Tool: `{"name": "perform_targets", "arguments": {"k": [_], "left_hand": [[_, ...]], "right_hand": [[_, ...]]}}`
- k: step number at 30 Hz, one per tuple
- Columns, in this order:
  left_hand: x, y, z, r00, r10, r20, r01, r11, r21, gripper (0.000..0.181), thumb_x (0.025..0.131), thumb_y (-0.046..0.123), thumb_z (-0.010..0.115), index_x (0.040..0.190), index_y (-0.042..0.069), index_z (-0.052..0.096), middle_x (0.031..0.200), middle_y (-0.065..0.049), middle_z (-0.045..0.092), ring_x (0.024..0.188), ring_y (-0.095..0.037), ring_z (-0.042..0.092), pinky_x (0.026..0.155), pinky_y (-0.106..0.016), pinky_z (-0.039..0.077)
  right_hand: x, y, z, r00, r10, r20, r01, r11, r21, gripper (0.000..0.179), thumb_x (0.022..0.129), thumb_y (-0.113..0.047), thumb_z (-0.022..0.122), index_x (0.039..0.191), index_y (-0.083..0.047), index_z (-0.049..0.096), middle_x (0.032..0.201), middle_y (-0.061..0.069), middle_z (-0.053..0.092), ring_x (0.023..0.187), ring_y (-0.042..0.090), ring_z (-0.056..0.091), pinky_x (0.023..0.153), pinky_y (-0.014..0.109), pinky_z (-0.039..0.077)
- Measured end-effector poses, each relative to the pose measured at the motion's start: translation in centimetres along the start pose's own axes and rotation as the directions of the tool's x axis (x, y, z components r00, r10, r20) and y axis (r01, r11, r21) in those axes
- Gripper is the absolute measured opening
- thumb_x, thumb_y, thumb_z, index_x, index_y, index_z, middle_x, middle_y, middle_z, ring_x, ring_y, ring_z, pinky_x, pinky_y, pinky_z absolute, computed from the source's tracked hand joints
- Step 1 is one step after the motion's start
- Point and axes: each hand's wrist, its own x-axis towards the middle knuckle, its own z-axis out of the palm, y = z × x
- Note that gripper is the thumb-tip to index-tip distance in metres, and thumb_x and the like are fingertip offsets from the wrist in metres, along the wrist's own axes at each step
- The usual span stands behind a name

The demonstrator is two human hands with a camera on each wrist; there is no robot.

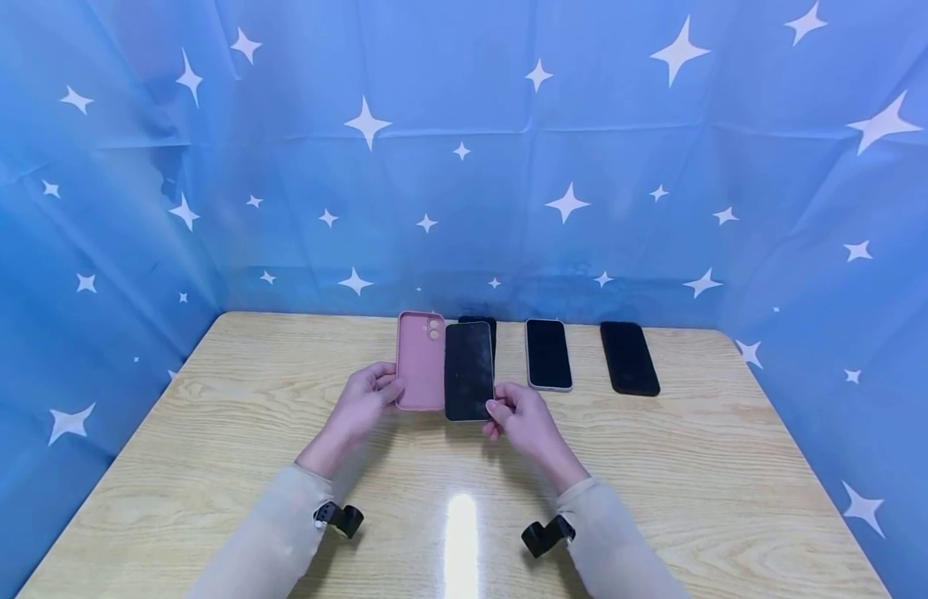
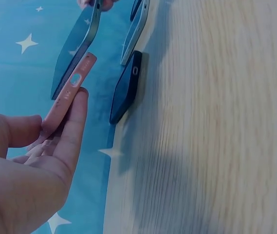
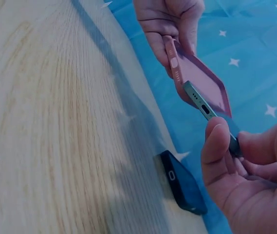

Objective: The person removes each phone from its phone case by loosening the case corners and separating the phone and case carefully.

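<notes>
A pink phone case (image 1: pixel 421 362), its inner side facing up, is gripped at its left edge by my left hand (image 1: pixel 366 401). In the left wrist view the thumb of my left hand (image 2: pixel 31 165) lies on one side of the case (image 2: pixel 63 102) and the fingers on the other. My right hand (image 1: pixel 519 418) pinches a phone (image 1: pixel 468 370) with a dark screen at its lower right corner. The right wrist view shows the greenish end of this phone (image 3: pixel 204 106), with its charging port, close beside the case (image 3: pixel 201 80). Both are held up above the table.
Behind the held phone, a black phone (image 1: pixel 478 319) lies partly hidden on the wooden table (image 1: pixel 284 466). To the right lie a phone with a light frame (image 1: pixel 548 354) and another black phone (image 1: pixel 630 358). A blue cloth with white stars (image 1: pixel 464 166) hangs along the table's back edge.
</notes>
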Motion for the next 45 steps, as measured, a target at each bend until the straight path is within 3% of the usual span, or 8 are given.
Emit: {"name": "perform_targets", "arguments": {"k": [9, 15, 27, 34, 41, 45], "left_hand": [[0.3, -0.3, -1.1, 0.999, -0.009, -0.051, 0.009, 1.0, 0.003, 0.032, 0.106, -0.001, 0.051, 0.135, -0.015, 0.052, 0.124, -0.03, 0.064, 0.098, -0.014, 0.067, 0.086, -0.022, 0.058], [0.5, 0.0, -1.8, 0.997, -0.003, -0.073, 0.008, 0.998, 0.07, 0.029, 0.107, 0.003, 0.052, 0.131, -0.012, 0.056, 0.118, -0.025, 0.068, 0.09, -0.008, 0.066, 0.081, -0.021, 0.057], [1.0, 0.2, -2.9, 0.996, -0.012, -0.087, 0.024, 0.989, 0.146, 0.03, 0.108, 0.005, 0.051, 0.133, -0.012, 0.055, 0.119, -0.026, 0.068, 0.098, -0.016, 0.068, 0.082, -0.023, 0.059], [1.4, 0.2, -3.3, 0.996, -0.023, -0.089, 0.035, 0.99, 0.14, 0.032, 0.108, 0.005, 0.051, 0.134, -0.012, 0.055, 0.12, -0.027, 0.067, 0.098, -0.021, 0.07, 0.09, -0.039, 0.061], [2.0, 0.2, -3.8, 0.995, -0.034, -0.094, 0.049, 0.986, 0.158, 0.032, 0.108, 0.006, 0.052, 0.135, -0.011, 0.055, 0.118, -0.025, 0.068, 0.095, -0.018, 0.069, 0.081, -0.027, 0.06], [2.4, 0.2, -3.9, 0.995, -0.047, -0.091, 0.06, 0.987, 0.147, 0.033, 0.108, 0.006, 0.05, 0.136, -0.012, 0.054, 0.116, -0.024, 0.068, 0.093, -0.018, 0.07, 0.083, -0.031, 0.062]], "right_hand": [[-0.8, 0.2, 0.1, 0.999, 0.036, 0.008, -0.036, 0.999, 0.023, 0.009, 0.104, 0.004, 0.052, 0.097, 0.006, 0.057, 0.082, 0.016, 0.063, 0.066, 0.02, 0.068, 0.064, 0.03, 0.058], [-1.2, 0.2, 0.0, 0.998, 0.059, 0.031, -0.06, 0.998, 0.026, 0.01, 0.106, 0.001, 0.052, 0.098, 0.005, 0.056, 0.08, 0.014, 0.065, 0.068, 0.022, 0.068, 0.065, 0.031, 0.058], [-1.7, 0.4, 0.0, 0.994, 0.078, 0.075, -0.081, 0.996, 0.04, 0.008, 0.106, 0.002, 0.049, 0.102, 0.007, 0.055, 0.079, 0.014, 0.066, 0.066, 0.021, 0.068, 0.065, 0.029, 0.058], [-2.2, 0.5, 0.1, 0.992, 0.052, 0.112, -0.06, 0.996, 0.07, 0.009, 0.105, 0.005, 0.049, 0.105, 0.013, 0.054, 0.085, 0.023, 0.066, 0.066, 0.017, 0.067, 0.062, 0.03, 0.058], [-2.7, 1.0, 0.3, 0.991, 0.055, 0.12, -0.063, 0.996, 0.064, 0.007, 0.104, 0.006, 0.05, 0.106, 0.012, 0.053, 0.078, 0.015, 0.065, 0.066, 0.017, 0.068, 0.06, 0.028, 0.058], [-3.1, 1.3, 0.4, 0.99, 0.053, 0.127, -0.062, 0.996, 0.066, 0.008, 0.103, 0.006, 0.051, 0.105, 0.013, 0.054, 0.077, 0.013, 0.065, 0.065, 0.019, 0.068, 0.059, 0.029, 0.058]]}}
